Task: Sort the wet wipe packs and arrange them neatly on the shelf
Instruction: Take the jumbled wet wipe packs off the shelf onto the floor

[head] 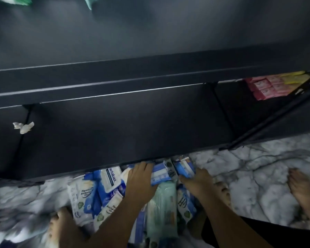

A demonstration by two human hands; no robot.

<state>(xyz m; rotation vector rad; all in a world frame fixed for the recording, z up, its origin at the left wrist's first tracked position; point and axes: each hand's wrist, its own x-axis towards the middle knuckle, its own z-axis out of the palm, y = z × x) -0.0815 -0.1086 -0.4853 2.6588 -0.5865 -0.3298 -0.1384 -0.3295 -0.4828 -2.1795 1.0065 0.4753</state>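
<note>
Two hands (141,178) (196,179) on two blue packs (160,173) (184,168)

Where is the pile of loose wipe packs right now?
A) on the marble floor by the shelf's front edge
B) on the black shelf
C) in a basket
A: the wipe packs lie on the marble floor, just below the black shelf's front edge.
</note>
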